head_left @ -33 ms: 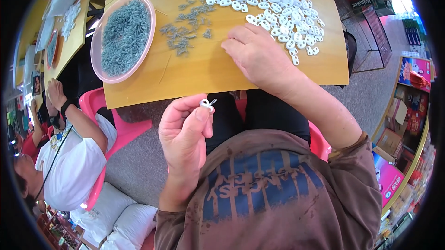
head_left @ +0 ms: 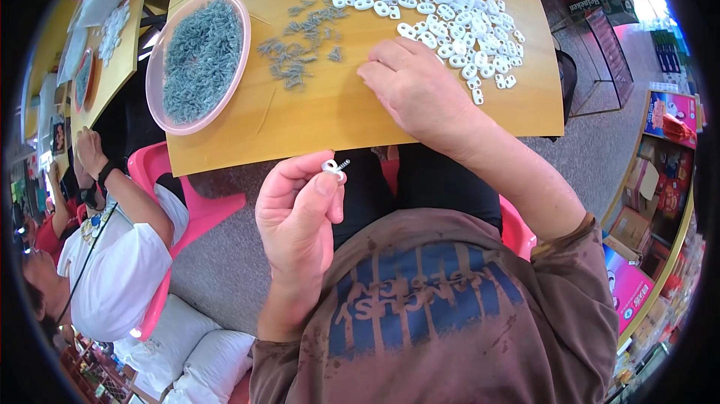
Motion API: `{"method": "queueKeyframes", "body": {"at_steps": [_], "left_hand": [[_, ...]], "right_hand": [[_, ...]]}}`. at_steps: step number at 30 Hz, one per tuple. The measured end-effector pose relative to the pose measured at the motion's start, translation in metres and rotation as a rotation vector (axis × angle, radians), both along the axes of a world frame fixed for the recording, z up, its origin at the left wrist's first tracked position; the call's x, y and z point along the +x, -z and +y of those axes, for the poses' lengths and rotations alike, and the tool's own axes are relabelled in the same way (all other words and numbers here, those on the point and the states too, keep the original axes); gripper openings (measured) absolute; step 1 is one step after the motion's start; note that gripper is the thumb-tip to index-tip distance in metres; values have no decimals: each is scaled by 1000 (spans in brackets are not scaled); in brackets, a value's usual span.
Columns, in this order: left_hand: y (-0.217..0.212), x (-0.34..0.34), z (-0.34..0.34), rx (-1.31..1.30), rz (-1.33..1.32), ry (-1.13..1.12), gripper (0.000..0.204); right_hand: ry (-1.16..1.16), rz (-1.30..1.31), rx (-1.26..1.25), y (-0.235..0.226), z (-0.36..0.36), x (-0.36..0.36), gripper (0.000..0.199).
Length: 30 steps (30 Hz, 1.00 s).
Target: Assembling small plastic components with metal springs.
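Below the table's front edge, my left hand (head_left: 300, 209) pinches a small white plastic oval piece with two holes (head_left: 330, 167) between thumb and fingers. From it sticks a short ridged metal piece (head_left: 344, 164), like a spring or a screw. My right hand (head_left: 420, 93) rests over the table, its fingers curled in and pressed together. What those fingers hold, if anything, is hidden. Just beyond it spreads a heap of the same white oval pieces (head_left: 470, 72). Left of its fingertips lie loose small grey metal pieces (head_left: 289, 72).
A pink basin (head_left: 246, 37) full of grey metal pieces stands at the left of the wooden table (head_left: 322, 123). A co-worker in a white shirt (head_left: 124, 276) sits at another table on the left. A pink chair (head_left: 195, 187) and white sacks (head_left: 214, 366) are nearby. Shelves with boxes (head_left: 634, 228) are at right.
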<state>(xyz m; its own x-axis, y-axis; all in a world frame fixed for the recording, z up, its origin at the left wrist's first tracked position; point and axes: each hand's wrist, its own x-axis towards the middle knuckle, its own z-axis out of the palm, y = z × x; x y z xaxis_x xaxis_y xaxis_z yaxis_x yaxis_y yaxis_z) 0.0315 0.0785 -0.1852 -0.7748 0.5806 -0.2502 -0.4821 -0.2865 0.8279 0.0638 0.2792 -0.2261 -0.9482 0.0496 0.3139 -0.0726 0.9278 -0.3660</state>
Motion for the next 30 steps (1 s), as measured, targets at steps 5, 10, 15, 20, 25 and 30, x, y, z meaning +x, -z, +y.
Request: {"method": "queueKeyframes", "body": {"at_steps": [5, 10, 15, 20, 25, 30], "left_hand": [[-8, 1, 1, 5, 9, -1, 18], [-16, 5, 3, 13, -23, 4, 18], [-19, 8, 7, 40, 49, 34, 19], [-24, 13, 13, -7, 66, 50, 20], [-25, 14, 13, 47, 69, 100, 20], [-25, 15, 14, 40, 107, 119, 20]], "right_hand": [[74, 36, -205, -20, -6, 8, 17], [107, -134, -1912, -57, -18, 33, 24], [63, -152, -2124, -70, -30, 53, 26], [38, -182, -2170, -71, -32, 62, 24], [73, -196, -2147, -66, -33, 64, 21], [84, -177, -2137, -65, -34, 66, 19]]}}
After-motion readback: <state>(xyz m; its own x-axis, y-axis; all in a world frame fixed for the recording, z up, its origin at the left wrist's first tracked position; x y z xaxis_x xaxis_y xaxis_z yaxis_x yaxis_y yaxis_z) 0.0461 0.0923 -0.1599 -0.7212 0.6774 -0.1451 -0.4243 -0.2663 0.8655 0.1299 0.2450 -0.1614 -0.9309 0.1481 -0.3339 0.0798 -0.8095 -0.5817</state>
